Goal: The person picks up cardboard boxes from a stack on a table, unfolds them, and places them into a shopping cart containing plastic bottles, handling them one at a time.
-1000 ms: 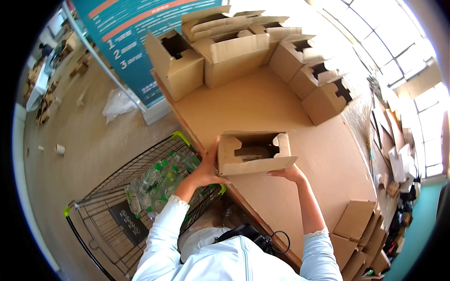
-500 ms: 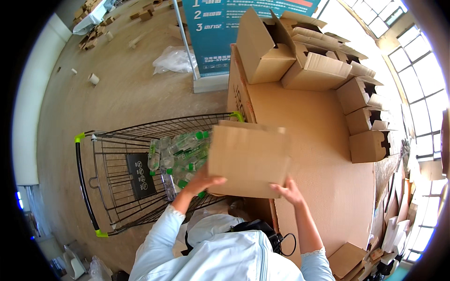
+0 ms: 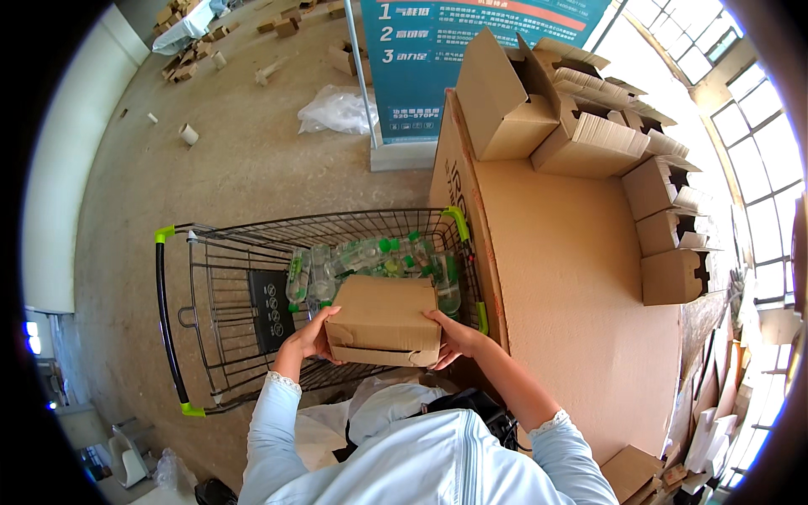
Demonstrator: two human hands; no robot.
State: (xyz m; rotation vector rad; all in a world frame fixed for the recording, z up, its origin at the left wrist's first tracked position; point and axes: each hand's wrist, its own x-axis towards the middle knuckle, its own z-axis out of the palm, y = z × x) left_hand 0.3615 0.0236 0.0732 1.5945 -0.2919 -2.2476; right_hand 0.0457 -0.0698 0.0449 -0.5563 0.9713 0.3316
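Observation:
A closed brown cardboard box [image 3: 384, 313] is held between my two hands, over the near side of a black wire shopping cart [image 3: 244, 223] with lime-green corners. My left hand [image 3: 315, 337] grips the box's left end, and my right hand [image 3: 455, 338] grips its right end, fingers curled underneath. A dark slot runs along the box's near face. Several clear plastic bottles [image 3: 358, 252] with green caps lie in the cart beyond the box, which hides some of them. A dark panel with white symbols [image 3: 269, 311] hangs inside the cart.
To the right stands a large cardboard-covered block [image 3: 572, 252], with several open cardboard boxes [image 3: 589, 143] along its far and right edges. Behind the cart is a teal banner [image 3: 412, 93] on a stand. Clear plastic wrap [image 3: 337, 109] and scraps lie on the floor.
The box has come left and toward me, off the block's edge to over the cart, and tilted so its slotted face shows. Both hands moved with it.

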